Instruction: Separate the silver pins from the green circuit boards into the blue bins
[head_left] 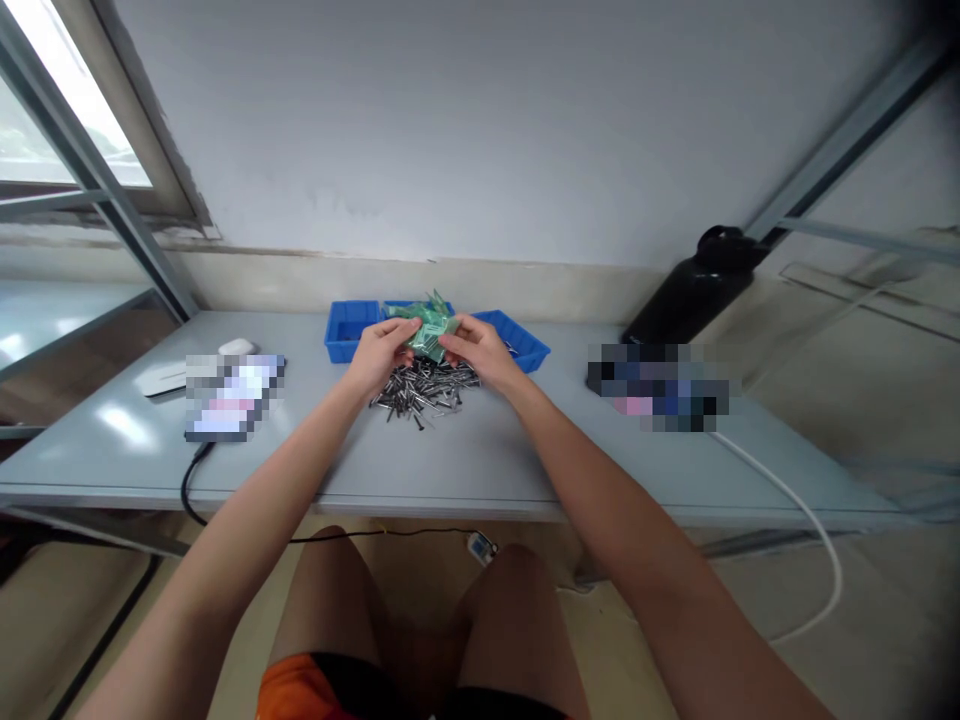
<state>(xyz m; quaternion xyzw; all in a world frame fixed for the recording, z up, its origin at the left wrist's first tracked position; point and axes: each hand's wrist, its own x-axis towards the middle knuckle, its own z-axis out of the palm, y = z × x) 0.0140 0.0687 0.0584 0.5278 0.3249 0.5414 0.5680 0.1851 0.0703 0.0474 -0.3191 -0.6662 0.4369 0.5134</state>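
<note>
My left hand (384, 352) and my right hand (480, 348) both grip a crinkled green plastic bag (429, 336), one at each side. Pale, thin pieces show through the film, too small to name surely. Just below the bag, a loose pile of dark and silvery screws (420, 392) is spread on the grey table (465, 455). Behind my hands stand blue plastic bins: a left one (341, 335), a middle one partly hidden by the bag, and a right one (529, 340) set at an angle with a few small pieces inside.
To the left lie a blurred-out phone (238, 398) with a black cable and a white earbud case (237, 347). On the right, a black bottle (694, 285) leans near a second blurred device (660, 392) with a white cable (814, 520). A wall rises behind the table.
</note>
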